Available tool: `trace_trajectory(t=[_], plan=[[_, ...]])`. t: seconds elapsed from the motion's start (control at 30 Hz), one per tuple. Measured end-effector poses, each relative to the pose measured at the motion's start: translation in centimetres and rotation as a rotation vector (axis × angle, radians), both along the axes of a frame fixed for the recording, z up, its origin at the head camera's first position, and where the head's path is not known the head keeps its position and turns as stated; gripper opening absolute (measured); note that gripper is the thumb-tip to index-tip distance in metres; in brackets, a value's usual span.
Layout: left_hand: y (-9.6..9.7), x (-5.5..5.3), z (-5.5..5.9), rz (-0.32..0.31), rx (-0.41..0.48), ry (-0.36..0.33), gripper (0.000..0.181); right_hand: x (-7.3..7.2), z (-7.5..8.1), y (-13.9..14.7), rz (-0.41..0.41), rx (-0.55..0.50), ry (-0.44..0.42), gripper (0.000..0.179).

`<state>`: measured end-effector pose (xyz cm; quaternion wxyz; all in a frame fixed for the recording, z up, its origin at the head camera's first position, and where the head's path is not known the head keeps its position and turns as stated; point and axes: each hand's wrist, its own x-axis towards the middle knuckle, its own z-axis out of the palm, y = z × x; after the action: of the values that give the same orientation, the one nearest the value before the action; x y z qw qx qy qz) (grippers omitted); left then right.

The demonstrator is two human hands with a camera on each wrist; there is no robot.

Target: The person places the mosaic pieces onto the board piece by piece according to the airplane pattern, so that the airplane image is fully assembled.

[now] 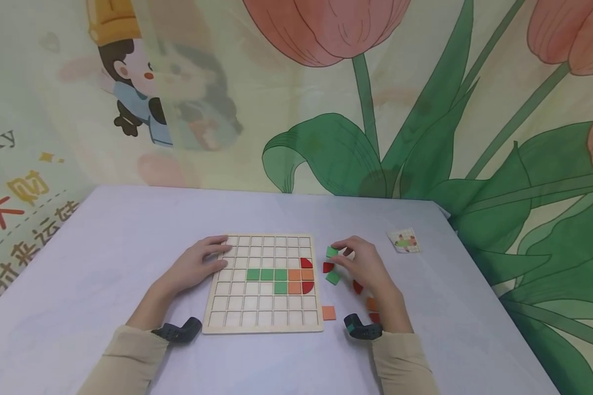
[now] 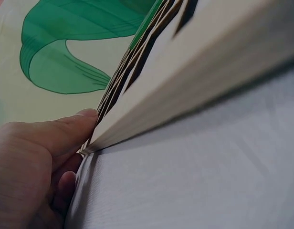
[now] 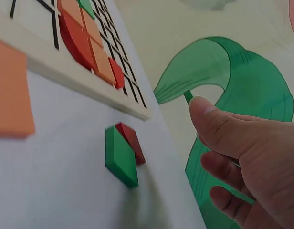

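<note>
My right hand (image 1: pixel 368 263) pinches a green square tile (image 1: pixel 331 252) between thumb and fingers, right of the board. Only a thin edge of that tile (image 3: pixel 188 97) shows past the thumb in the right wrist view. Just below lie a red rounded tile (image 1: pixel 328 267) and another green tile (image 3: pixel 120 155). A wooden grid board (image 1: pixel 263 331) lies flat, with green, orange and red tiles in several of its squares. Against the board's upper left edge rests my left hand (image 1: pixel 197 263), thumb and fingertips touching the frame; some fingers are partly hidden in the left wrist view.
An orange tile (image 1: pixel 329 312) lies beside the board's lower right corner. Near the right forearm are a red tile (image 1: pixel 358 286), an orange tile (image 1: pixel 371 303) and another red one (image 1: pixel 374 317). A small patterned card (image 1: pixel 404 241) lies farther right on the white-covered table (image 1: pixel 257 362).
</note>
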<state>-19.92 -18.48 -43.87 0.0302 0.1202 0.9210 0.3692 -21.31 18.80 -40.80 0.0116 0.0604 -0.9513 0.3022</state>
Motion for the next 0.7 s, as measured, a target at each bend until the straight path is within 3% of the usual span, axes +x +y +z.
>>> trace_trajectory(t=[0.23,0.5,0.7], plan=[[0.0,-0.1,0.0,-0.001,-0.01,0.003,0.046,0.4,0.7,-2.0,0.052,-0.002,0.004,0.033],[0.0,-0.1,0.0,0.0,-0.008,-0.004,0.047,1.1,0.7,-4.7,0.15,0.038,0.078,0.031],[0.0,-0.2,-0.2,0.0,-0.017,0.001,0.047,1.8,1.1,-6.1,0.205,0.056,0.072,0.031]])
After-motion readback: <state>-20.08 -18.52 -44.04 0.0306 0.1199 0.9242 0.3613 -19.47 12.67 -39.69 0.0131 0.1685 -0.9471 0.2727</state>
